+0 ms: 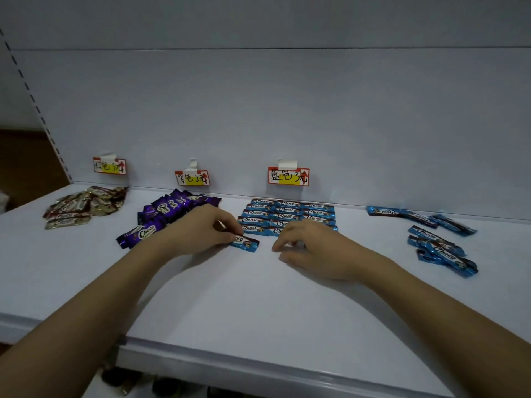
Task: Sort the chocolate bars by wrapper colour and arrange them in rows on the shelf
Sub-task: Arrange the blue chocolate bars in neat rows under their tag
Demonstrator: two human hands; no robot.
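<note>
Left grip [207, 228] is pinching one blue bar [245, 243] at its left end, fingers curled round the wrapper, bar lying flat on the shelf just in front of the blue rows. Right grip [313, 248] isn't holding anything as far as I can see: fingers loosely bent, tips resting on the shelf right beside where that bar would go, so my guess is it's there to nudge or square things up.

Biggest thing first: the white shelf [258, 297] carries everything, and the stock sits toward its back edge under three handwritten tags, which is clearly why the groups sit where they do.

The blue rows [287, 214] are laid out neat under the right-hand tag [288, 176], close against the back edge near the middle. Looks like several tidy rows already, with the front one being built, so the held bar probably goes on that front row.

The loose blue bars [442, 248] are scattered near the right end of the shelf, well apart from the rows, a few overlapping. That's the supply still to be laid, I reckon.

The purple pile [172, 212] sits under the middle tag [192, 178], heaped, not in rows, touching the left forearm's side. One purple bar pokes out toward the front.

The brown-and-gold pile [83, 205] is at the left end under the left tag [109, 166], also just a heap. So sorted by colour, but only blue is getting rows so far.
</note>
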